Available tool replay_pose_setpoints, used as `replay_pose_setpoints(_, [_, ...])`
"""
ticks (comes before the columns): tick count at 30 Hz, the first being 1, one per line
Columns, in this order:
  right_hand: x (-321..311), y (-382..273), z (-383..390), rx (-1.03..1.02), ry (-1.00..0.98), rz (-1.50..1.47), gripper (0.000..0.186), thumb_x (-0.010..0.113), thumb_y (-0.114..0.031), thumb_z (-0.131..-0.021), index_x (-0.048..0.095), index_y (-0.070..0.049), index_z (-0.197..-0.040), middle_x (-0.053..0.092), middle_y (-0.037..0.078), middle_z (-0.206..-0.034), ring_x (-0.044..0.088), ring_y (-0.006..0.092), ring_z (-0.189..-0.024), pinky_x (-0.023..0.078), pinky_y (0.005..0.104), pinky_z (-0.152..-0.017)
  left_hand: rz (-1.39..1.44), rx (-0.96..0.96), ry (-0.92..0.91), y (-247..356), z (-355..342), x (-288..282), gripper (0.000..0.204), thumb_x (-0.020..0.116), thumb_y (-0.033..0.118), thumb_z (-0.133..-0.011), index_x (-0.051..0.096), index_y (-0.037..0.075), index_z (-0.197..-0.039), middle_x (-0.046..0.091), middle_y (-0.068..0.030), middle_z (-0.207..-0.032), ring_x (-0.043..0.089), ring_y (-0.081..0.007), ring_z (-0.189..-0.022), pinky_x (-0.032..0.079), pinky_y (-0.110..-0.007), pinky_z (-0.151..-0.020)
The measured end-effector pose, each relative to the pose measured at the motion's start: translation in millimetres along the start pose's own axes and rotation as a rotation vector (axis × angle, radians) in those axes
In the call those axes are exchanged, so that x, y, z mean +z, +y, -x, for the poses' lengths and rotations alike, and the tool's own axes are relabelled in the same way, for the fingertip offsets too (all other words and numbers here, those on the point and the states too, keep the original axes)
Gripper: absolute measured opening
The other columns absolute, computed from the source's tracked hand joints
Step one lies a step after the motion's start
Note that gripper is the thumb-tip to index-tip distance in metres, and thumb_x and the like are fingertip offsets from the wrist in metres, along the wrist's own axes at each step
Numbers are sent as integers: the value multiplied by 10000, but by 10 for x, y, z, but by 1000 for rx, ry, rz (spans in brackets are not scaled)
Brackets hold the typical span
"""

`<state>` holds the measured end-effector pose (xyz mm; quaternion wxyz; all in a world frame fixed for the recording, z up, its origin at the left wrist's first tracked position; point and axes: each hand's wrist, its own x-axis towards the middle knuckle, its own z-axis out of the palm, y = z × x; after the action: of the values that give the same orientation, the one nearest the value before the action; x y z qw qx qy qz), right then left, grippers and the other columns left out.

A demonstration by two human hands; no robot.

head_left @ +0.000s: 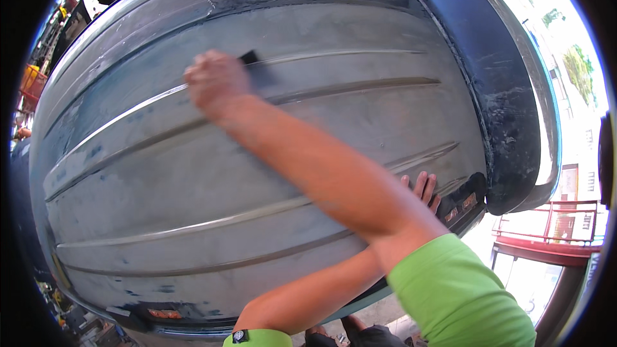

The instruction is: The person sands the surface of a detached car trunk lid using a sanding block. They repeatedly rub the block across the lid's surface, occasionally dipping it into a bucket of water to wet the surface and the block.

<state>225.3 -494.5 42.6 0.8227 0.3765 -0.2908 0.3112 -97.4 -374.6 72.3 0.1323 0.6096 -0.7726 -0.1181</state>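
Note:
Below me spreads a vehicle's large ribbed grey panel (193, 180), with a patchy, dull surface. My right arm reaches across to the upper left. The right hand (218, 83), smeared a little by motion, is closed on a black block (249, 58) whose end juts out past the fingers over a raised rib. My left arm crosses beneath the right one. My left hand (425, 189) rests on the panel near its right edge, with its fingers stretched out. The right arm hides the rest of that hand.
A dark blue curved body panel (495, 77) adjoins on the right. Black recesses with orange patches (165, 313) sit at the near edge. Red metal railing (546, 225) stands at the lower right, and cluttered gear (71, 22) lies beyond the upper left. Dark-clad legs (369, 336) show below.

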Motion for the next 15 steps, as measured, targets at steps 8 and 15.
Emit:
replay_pose_setpoints(8, [1035,479,754,98,-351,-2024,123,619,-4,-867,569,-111,-905,538,76,-832,578,290,-836,512,398,-717,260,21,21,15,107,-32,529,526,339,-1060,498,132,-1546,448,-99,-1629,244,-247,-1586,158,-397,-1327])
replay_pose_setpoints(15, [257,397,-121,-129,-631,-2262,165,513,-92,-964,660,-102,-888,609,126,-866,636,347,-941,556,488,-761,-287,-113,500,30,51,150,576,458,383,-1064,459,74,-1551,468,-106,-1610,292,-276,-1570,178,-474,-1323])
